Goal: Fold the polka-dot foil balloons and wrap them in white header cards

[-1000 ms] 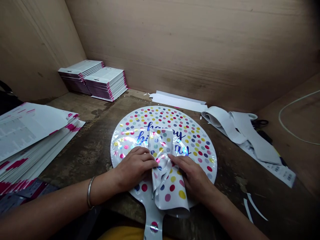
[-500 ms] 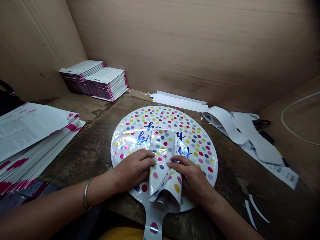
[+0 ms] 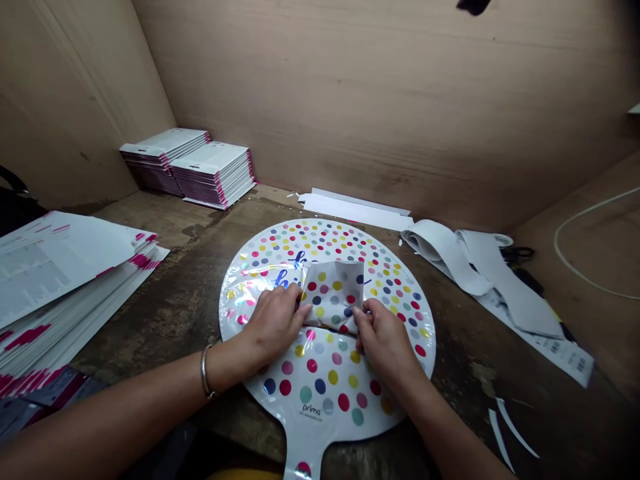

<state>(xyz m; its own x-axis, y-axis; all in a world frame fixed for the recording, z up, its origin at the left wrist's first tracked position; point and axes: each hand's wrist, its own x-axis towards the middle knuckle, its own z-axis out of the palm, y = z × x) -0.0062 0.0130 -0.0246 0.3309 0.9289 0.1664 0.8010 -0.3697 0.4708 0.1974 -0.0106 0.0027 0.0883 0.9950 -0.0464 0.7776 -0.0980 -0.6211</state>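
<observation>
A flat round foil balloon (image 3: 325, 373) with coloured dots and blue lettering lies on the table, its neck pointing toward me. Over its middle is a second dotted foil balloon, folded into a small packet (image 3: 334, 293). My left hand (image 3: 277, 323) pinches the packet's left edge between thumb and fingers. On the opposite edge, my right hand (image 3: 387, 337) grips with its thumb on top. The packet covers much of the lettering, and "prima" shows near the neck.
Two stacks of white and pink cards (image 3: 215, 170) stand at the back left. A larger pile of printed cards (image 3: 75, 267) is nearer on the left. White paper strips (image 3: 357, 205) lie at the back. A label roll (image 3: 480, 273) and black-handled scissors (image 3: 520, 253) lie right.
The loose, curled lower end of the folded balloon has been turned up into a shorter packet. Both hands now grip its side edges. The "prima" print below is uncovered.
</observation>
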